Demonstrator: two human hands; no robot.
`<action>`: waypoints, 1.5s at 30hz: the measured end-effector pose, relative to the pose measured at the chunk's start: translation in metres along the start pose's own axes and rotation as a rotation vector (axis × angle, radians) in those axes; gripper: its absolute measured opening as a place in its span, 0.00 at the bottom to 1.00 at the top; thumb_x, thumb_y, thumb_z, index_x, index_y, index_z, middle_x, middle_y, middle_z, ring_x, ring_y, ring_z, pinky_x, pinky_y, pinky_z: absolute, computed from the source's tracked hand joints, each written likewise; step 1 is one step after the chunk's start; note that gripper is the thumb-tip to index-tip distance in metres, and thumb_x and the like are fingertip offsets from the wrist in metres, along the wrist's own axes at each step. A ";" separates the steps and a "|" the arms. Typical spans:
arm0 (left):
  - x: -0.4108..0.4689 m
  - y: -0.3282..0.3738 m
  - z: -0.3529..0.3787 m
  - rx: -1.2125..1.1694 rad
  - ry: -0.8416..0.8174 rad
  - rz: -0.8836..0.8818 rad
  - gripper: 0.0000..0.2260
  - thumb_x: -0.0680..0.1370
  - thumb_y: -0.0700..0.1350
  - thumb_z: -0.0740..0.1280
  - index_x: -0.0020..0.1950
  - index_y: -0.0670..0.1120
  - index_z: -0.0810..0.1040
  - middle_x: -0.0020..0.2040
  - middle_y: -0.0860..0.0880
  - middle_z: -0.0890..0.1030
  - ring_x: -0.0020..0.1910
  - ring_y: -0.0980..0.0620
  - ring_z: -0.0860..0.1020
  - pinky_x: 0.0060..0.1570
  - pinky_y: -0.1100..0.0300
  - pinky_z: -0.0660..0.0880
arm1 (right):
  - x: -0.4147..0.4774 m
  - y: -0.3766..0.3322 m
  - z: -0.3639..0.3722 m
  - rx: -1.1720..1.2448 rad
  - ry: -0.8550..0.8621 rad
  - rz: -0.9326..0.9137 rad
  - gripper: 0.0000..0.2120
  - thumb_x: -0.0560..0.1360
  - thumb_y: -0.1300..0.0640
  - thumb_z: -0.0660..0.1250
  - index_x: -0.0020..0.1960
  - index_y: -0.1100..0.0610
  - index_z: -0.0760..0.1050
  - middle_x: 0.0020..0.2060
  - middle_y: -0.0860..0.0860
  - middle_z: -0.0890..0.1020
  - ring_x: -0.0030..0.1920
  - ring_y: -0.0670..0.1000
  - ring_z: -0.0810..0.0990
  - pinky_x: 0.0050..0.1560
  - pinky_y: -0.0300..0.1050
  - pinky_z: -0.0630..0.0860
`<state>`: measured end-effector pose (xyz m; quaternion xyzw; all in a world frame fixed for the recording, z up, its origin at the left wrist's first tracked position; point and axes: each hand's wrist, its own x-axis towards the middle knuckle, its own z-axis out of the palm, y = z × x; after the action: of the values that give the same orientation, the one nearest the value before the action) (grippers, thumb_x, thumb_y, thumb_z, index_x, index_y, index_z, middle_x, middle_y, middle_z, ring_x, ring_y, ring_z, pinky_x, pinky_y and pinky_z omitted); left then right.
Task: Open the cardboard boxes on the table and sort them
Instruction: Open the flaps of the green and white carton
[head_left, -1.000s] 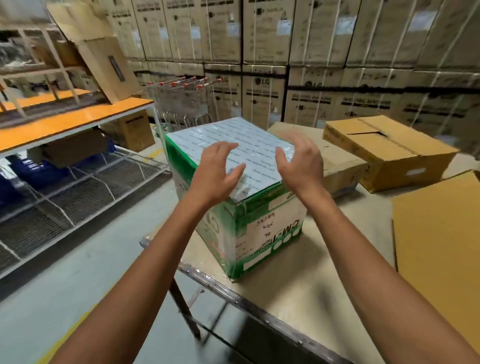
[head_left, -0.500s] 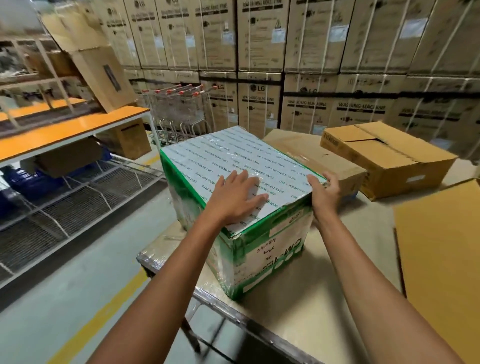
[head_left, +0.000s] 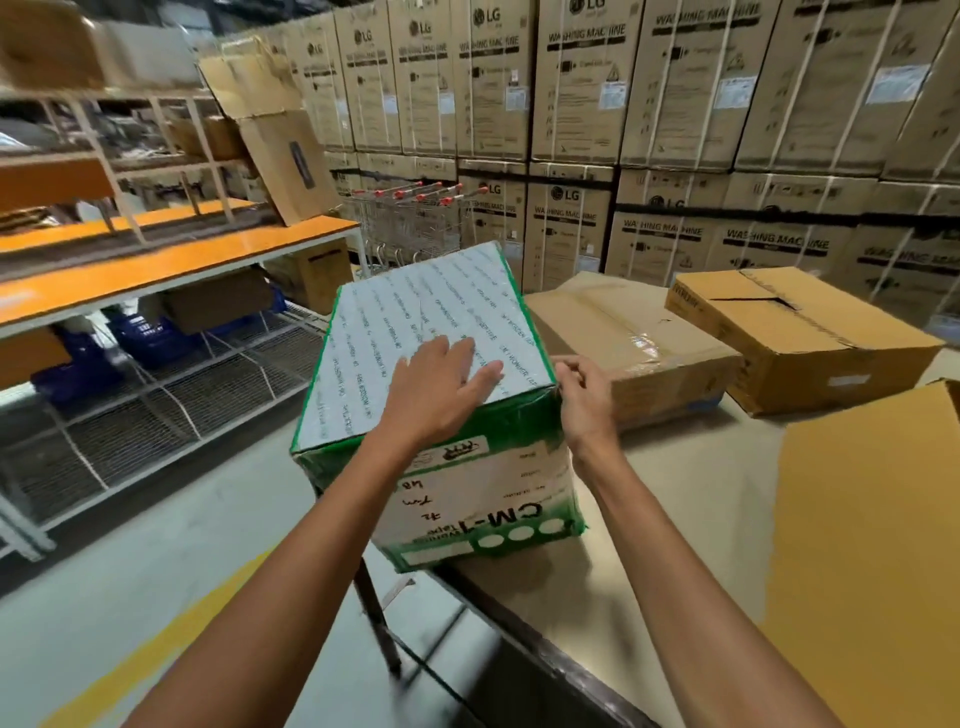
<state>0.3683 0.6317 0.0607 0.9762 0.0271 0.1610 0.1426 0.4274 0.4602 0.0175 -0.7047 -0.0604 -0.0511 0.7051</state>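
- Under both hands, at the near corner of the worktop (head_left: 675, 493), stands the green-and-white box (head_left: 415, 322).
- The left hand (head_left: 441, 395) lies flat on its top, fingers straight.
- The right hand (head_left: 584, 400) curls its fingers round the box's top right corner.
- Just beyond the right hand lies a low brown box (head_left: 623, 332).
- A second brown box (head_left: 795, 338) sits farther right.

The green and white box (head_left: 415, 322), wrapped in shiny film and marked "CM-1" upside down, stands at the near left corner of the table (head_left: 675, 519), overhanging its edge. Just behind lies a low taped brown box (head_left: 623, 332); beside that, a taller brown box (head_left: 800, 332), flaps closed
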 end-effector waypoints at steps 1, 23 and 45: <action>-0.011 -0.004 -0.001 -0.039 0.014 0.007 0.33 0.77 0.69 0.44 0.66 0.48 0.71 0.62 0.45 0.75 0.63 0.43 0.72 0.62 0.43 0.68 | -0.005 0.003 -0.001 -0.023 -0.013 0.001 0.08 0.77 0.46 0.61 0.47 0.44 0.79 0.49 0.47 0.83 0.52 0.51 0.82 0.52 0.57 0.81; -0.062 -0.130 -0.089 -0.693 -0.002 -0.443 0.30 0.76 0.72 0.54 0.65 0.52 0.76 0.66 0.45 0.78 0.58 0.48 0.80 0.59 0.44 0.74 | -0.030 0.074 0.022 0.118 -0.226 0.558 0.27 0.68 0.37 0.75 0.56 0.57 0.81 0.48 0.57 0.87 0.50 0.60 0.85 0.59 0.61 0.79; -0.007 -0.187 -0.086 -1.767 -0.068 -0.416 0.15 0.80 0.49 0.60 0.58 0.42 0.81 0.48 0.43 0.86 0.40 0.46 0.85 0.41 0.55 0.82 | 0.006 -0.083 0.060 0.025 -0.149 0.154 0.19 0.73 0.46 0.68 0.55 0.59 0.82 0.45 0.55 0.87 0.44 0.57 0.84 0.47 0.50 0.75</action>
<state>0.3329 0.8330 0.0830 0.4910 0.0655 0.0653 0.8663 0.4191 0.5201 0.1006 -0.7003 -0.0590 0.0564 0.7092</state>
